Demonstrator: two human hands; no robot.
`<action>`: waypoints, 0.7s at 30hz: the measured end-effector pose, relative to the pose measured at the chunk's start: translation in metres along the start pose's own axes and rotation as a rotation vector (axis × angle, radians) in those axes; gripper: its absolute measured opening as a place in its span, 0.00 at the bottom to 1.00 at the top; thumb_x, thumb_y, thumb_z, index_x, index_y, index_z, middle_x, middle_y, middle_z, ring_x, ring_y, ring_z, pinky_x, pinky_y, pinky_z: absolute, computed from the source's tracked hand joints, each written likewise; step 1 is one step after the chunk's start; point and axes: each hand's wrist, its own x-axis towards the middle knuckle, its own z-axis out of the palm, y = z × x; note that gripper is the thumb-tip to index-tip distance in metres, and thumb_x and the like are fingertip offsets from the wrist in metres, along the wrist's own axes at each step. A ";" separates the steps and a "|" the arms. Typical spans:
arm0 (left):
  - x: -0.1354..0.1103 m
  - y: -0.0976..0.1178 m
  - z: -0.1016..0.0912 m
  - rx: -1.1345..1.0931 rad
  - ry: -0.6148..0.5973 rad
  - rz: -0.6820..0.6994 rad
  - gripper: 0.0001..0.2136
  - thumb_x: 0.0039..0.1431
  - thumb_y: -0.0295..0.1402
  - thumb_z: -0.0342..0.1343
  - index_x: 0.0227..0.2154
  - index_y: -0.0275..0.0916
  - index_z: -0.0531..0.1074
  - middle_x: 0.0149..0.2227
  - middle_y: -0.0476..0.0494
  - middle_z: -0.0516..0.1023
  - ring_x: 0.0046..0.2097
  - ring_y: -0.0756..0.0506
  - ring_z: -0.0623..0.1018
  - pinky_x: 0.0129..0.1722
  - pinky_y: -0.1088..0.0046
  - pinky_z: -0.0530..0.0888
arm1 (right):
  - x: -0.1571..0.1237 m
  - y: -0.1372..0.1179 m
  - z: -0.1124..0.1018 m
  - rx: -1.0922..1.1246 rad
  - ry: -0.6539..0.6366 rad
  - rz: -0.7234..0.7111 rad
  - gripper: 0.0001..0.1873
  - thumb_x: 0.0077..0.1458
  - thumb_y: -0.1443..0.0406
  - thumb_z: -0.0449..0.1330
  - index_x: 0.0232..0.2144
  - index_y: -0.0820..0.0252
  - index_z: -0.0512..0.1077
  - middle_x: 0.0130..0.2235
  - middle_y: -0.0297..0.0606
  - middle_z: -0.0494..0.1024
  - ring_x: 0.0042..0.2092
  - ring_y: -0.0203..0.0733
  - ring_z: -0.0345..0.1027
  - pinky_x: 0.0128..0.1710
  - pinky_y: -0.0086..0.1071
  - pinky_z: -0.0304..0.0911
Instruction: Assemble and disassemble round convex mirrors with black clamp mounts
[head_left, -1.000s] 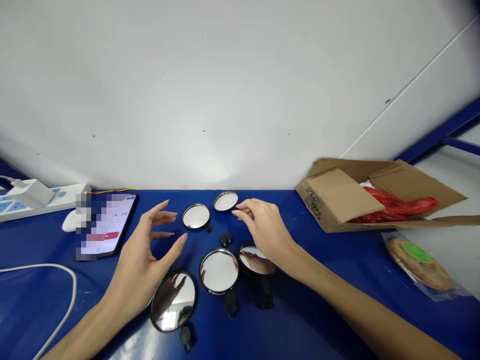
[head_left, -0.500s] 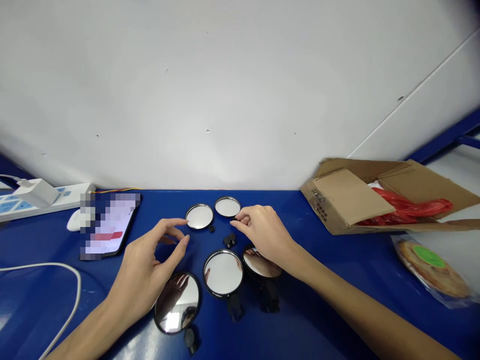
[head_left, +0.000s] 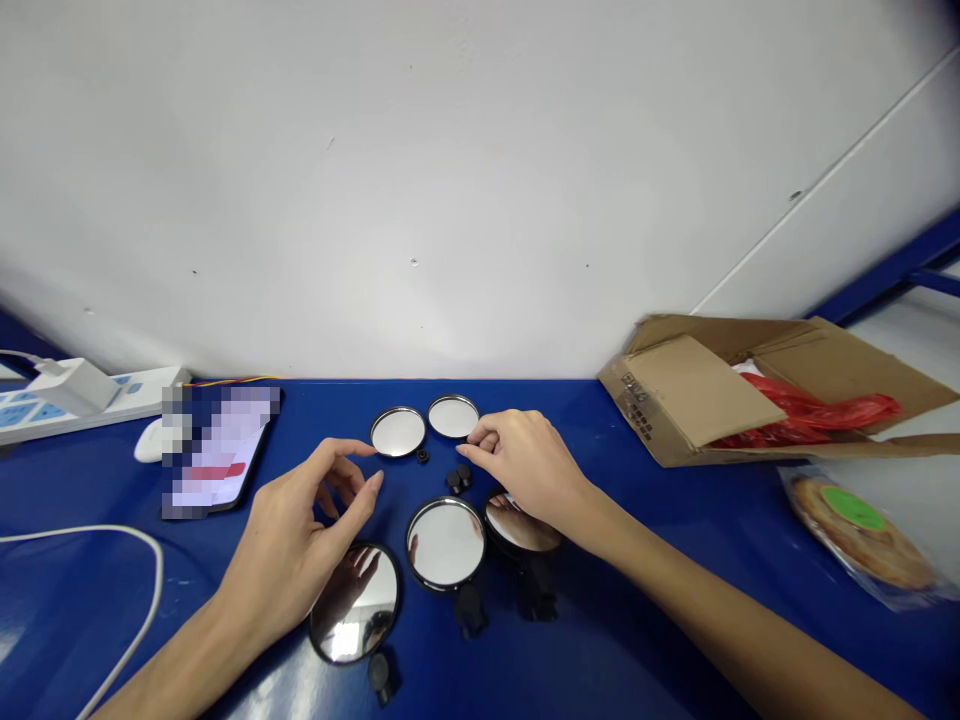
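Two small round mirrors lie at the back of the blue table: the back left mirror (head_left: 398, 433) and the back right mirror (head_left: 453, 416). My left hand (head_left: 304, 535) is open, thumb and index finger apart, its index tip at the back left mirror's edge. Beside the back right mirror, my right hand (head_left: 525, 455) is closed in a pinch; whatever it holds is hidden. Small black knobs (head_left: 458, 479) lie between the hands. Nearer are three mirrors with black stems: the front left mirror (head_left: 356, 605), the middle mirror (head_left: 446, 543) and one partly under my right hand, the front right mirror (head_left: 523, 525).
On the left are a phone (head_left: 225, 450), a white earbud-like case (head_left: 154, 440), a power strip (head_left: 150, 390) and a white cable (head_left: 154, 580). A cardboard box (head_left: 690, 395) with a red bag (head_left: 825, 410) stands right, near a wrapped round pastry (head_left: 855, 530). A white wall rises behind.
The view has shifted very slightly. My left thumb and fingers have moved a little; my right hand stays pinched by the back right mirror.
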 end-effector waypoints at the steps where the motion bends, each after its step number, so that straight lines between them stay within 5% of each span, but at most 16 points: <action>1: 0.000 0.001 0.000 -0.002 -0.004 -0.003 0.15 0.76 0.53 0.63 0.52 0.50 0.80 0.34 0.51 0.85 0.33 0.43 0.80 0.25 0.71 0.73 | 0.000 0.000 0.000 -0.001 -0.002 -0.001 0.09 0.72 0.60 0.73 0.36 0.53 0.87 0.37 0.38 0.91 0.39 0.50 0.85 0.39 0.39 0.68; 8: 0.001 0.010 -0.007 -0.061 -0.125 -0.068 0.22 0.70 0.57 0.69 0.29 0.46 0.79 0.21 0.55 0.76 0.25 0.47 0.74 0.28 0.69 0.71 | -0.005 -0.002 -0.006 0.024 0.001 0.005 0.10 0.73 0.60 0.70 0.36 0.54 0.86 0.35 0.37 0.90 0.37 0.49 0.83 0.38 0.39 0.64; 15: 0.016 -0.004 -0.034 -0.080 -0.489 -0.096 0.19 0.56 0.47 0.82 0.46 0.53 0.83 0.39 0.51 0.83 0.36 0.43 0.81 0.31 0.70 0.76 | -0.018 0.017 -0.016 0.101 0.062 0.025 0.16 0.74 0.59 0.64 0.33 0.54 0.83 0.33 0.35 0.88 0.35 0.47 0.79 0.34 0.39 0.58; 21: 0.006 -0.013 -0.058 0.060 -0.787 0.004 0.50 0.39 0.32 0.89 0.66 0.68 0.77 0.60 0.55 0.83 0.55 0.39 0.87 0.54 0.70 0.85 | -0.030 0.038 -0.015 0.227 0.107 0.020 0.17 0.74 0.57 0.62 0.34 0.53 0.84 0.32 0.35 0.88 0.34 0.46 0.80 0.36 0.38 0.64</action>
